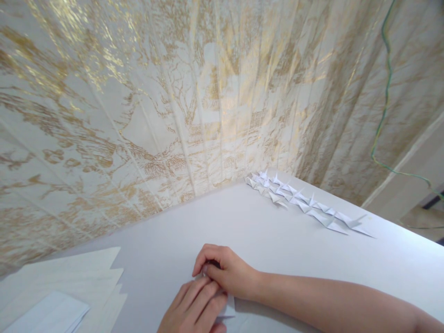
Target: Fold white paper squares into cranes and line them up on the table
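White paper (pixel 229 309) lies at the bottom centre of the frame, flat on the pale table (pixel 194 222) and mostly hidden under your two hands; one corner shows just right of your left fingers, and a small sliver shows near your right fingertips.

Right hand (pixel 232 270): fingers curled, thumb and forefinger drawn close together at the far edge of the paper. Grip reads as a narrow pinch on it, though the contact itself is partly covered. Left hand (pixel 196 307): palm down, fingers laid side by side over the paper, overlapping your right fingertips. Cannot tell whether it grips or only presses; the thumb side is mostly hidden.

Progress, judged from the layout: a batch of folded paper birds (pixel 329 223) stands finished, or nearly so, in close slanting rows at the right of centre, well apart from your hands. Exact count not readable; the far ones overlap. Your present piece looks like work in hand, not yet shaped like those birds; which fold you are on cannot be told.

Unshaped stock, by appearance: large cream sheets (pixel 86 263) fanned at the lower left, with a smaller white stack (pixel 48 312) resting on top. Both appear untouched by your hands. How much of that remains to be folded, the view does not settle.
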Action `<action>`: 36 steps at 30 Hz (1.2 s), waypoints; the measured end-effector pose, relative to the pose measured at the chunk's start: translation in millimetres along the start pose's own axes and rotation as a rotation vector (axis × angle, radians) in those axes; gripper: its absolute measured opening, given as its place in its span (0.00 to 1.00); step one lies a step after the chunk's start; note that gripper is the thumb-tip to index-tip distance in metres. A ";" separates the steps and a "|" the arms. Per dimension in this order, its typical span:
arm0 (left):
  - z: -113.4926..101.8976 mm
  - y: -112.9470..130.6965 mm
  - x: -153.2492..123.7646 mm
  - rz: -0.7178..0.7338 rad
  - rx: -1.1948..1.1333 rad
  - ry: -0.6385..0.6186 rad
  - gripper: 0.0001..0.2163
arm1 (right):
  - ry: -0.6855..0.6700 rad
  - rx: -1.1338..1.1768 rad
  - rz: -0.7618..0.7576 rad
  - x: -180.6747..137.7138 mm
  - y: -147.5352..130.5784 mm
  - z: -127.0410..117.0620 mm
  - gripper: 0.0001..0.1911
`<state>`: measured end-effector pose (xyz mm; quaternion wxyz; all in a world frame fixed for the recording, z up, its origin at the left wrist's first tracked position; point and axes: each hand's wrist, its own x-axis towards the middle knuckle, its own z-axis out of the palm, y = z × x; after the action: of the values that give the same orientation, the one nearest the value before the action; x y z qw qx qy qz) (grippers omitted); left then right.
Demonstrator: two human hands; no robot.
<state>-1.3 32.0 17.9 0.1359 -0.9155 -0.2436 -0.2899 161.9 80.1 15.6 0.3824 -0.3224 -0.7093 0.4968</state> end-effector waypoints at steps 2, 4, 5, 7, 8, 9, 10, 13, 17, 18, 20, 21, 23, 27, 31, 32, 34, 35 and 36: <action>1.4 -1.5 -0.4 -0.006 0.016 -0.039 0.11 | -0.008 -0.015 -0.014 -0.1 0.3 0.0 0.16; 2.5 -3.2 -1.5 -0.005 0.021 -0.086 0.11 | -0.018 -0.025 -0.037 -0.3 0.6 0.3 0.16; 3.0 -4.0 -2.4 0.000 0.023 -0.098 0.11 | -0.023 -0.028 -0.045 -0.3 0.7 0.5 0.16; 3.5 -5.4 -5.1 -0.001 0.025 -0.108 0.12 | -0.029 -0.035 -0.048 -0.4 0.8 0.6 0.16; 3.5 -6.1 -7.1 -0.008 0.022 -0.115 0.13 | -0.029 -0.038 -0.048 -0.5 0.8 0.6 0.17; 3.4 -6.9 -9.6 -0.013 0.016 -0.126 0.13 | -0.030 -0.040 -0.046 -0.5 0.7 0.7 0.17; 3.1 -7.8 -12.5 -0.020 0.013 -0.142 0.13 | -0.030 -0.037 -0.044 -0.4 0.6 0.7 0.17; 1.9 -11.7 -22.7 -0.068 0.043 -0.182 0.12 | -0.017 -0.005 -0.015 -0.3 0.1 0.9 0.15; 0.8 -17.3 -32.2 -0.192 0.141 -0.225 0.09 | 0.017 -0.012 -0.007 -0.2 -1.5 0.7 0.14; 0.8 -18.3 -33.4 -0.206 0.158 -0.230 0.10 | 0.016 -0.016 -0.011 -0.3 -2.0 0.3 0.14; 1.3 -19.6 -35.3 -0.214 0.188 -0.218 0.10 | -0.008 -0.022 -0.030 -0.9 -2.7 -1.0 0.13; 1.5 -20.0 -36.0 -0.217 0.194 -0.212 0.11 | -0.034 -0.031 -0.048 -1.2 -2.9 -2.0 0.12; 1.8 -20.3 -37.0 -0.252 0.178 -0.198 0.11 | -0.108 -0.062 -0.094 -1.8 -3.1 -4.4 0.17; 0.3 -20.4 -35.8 -0.420 0.032 -0.185 0.10 | -0.247 -0.110 -0.158 -1.4 -2.6 -9.0 0.30; -1.8 -20.8 -32.3 -0.520 -0.083 -0.184 0.09 | -0.273 -0.157 -0.235 0.1 -2.0 -9.2 0.30; -1.8 -20.8 -31.5 -0.530 -0.097 -0.186 0.09 | -0.255 -0.159 -0.235 0.1 -2.1 -8.6 0.27; -1.2 -20.8 -30.0 -0.539 -0.110 -0.183 0.08 | -0.206 -0.120 -0.195 -0.3 -2.7 -7.0 0.19; -0.6 -20.6 -29.4 -0.545 -0.113 -0.185 0.08 | -0.181 -0.084 -0.164 -0.7 -3.3 -6.4 0.15; 0.0 -20.4 -28.9 -0.550 -0.113 -0.186 0.08 | -0.160 -0.045 -0.132 -1.1 -3.9 -5.9 0.12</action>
<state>-32.6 38.5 2.9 -0.0220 -0.8440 -0.4772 -0.2440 167.3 80.7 20.3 0.3490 -0.2427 -0.7683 0.4785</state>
